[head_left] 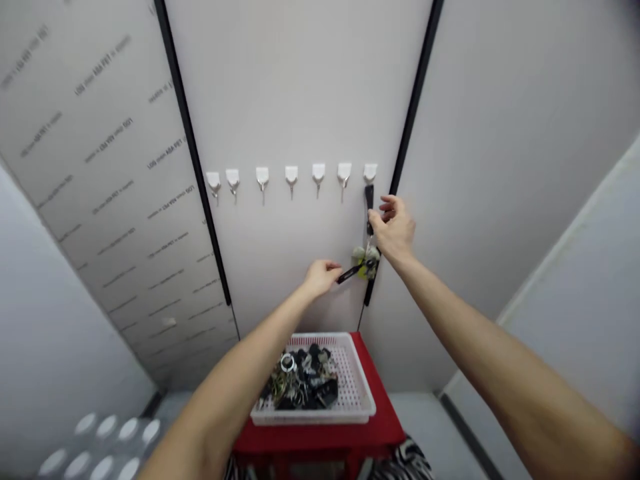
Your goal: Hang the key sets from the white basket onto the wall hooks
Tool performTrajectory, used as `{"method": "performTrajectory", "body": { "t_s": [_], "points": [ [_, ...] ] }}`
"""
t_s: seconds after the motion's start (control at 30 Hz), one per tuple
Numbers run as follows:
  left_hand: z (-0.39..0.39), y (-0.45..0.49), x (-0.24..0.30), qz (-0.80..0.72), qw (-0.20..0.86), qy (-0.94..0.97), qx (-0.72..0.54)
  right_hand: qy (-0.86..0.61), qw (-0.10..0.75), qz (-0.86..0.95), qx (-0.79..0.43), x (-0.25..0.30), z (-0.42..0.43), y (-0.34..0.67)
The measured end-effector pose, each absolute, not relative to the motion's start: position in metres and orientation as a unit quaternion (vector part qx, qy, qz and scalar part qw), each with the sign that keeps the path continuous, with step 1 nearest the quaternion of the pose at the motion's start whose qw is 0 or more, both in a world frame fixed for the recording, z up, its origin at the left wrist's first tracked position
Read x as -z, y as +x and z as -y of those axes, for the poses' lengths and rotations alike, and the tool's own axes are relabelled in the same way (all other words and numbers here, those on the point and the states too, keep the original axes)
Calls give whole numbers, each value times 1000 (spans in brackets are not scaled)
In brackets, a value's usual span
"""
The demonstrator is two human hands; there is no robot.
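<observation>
A keychain (369, 262) with a black strap (369, 197) and greenish-yellow and grey charms hangs just below the rightmost white hook (370, 172) on the wall. My right hand (394, 227) is closed, with thumb and index finger pinching the strap's edge. Lower and to the left, my left hand (321, 277) grips the end of a short black piece (349, 274) that reaches to the charms. Whether the strap's top is looped over the hook is too small to make out.
Several more white hooks (291, 174) line the wall to the left. Below, a white plastic basket (357, 393) of mixed keychains (305, 377) stands on a red stool (380, 400). White-capped bottles (107, 427) stand at lower left. Black strips (417, 93) run down the wall.
</observation>
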State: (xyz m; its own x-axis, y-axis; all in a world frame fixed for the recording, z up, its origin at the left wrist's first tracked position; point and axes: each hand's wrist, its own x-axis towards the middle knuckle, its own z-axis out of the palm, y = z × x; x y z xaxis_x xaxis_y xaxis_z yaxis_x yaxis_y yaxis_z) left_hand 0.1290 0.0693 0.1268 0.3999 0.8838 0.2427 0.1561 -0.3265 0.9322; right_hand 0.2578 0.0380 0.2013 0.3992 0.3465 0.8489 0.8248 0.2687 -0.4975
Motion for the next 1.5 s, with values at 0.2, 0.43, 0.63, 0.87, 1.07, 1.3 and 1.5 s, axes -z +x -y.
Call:
{"method": "performTrajectory", "body": {
  "t_s": [0.2, 0.43, 0.63, 0.87, 1.07, 1.3, 1.5],
  "points": [
    [-35, 46, -29, -454, 404, 724, -326, -584, 426, 690, -38, -61, 8, 211],
    [-6, 23, 15, -450, 231, 822, -262, -612, 216, 752, -116, 14, 21, 181],
    [-7, 22, 20, -446, 208, 829, -264, -595, 235, 756, -140, 13, 28, 179],
    [-6, 18, 23, -456, 221, 818, -273, -544, 249, 775, -204, 14, 38, 167],
    [2, 19, 18, -335, 237, 876, -252, -624, 325, 681, -205, 14, 32, 177],
    [-2, 20, 24, -363, 200, 881, -227, -606, 61, 781, -137, -3, 41, 192],
    [-3, 21, 26, -378, 190, 880, -216, -564, -52, 814, -130, -8, 43, 189]
  ]
}}
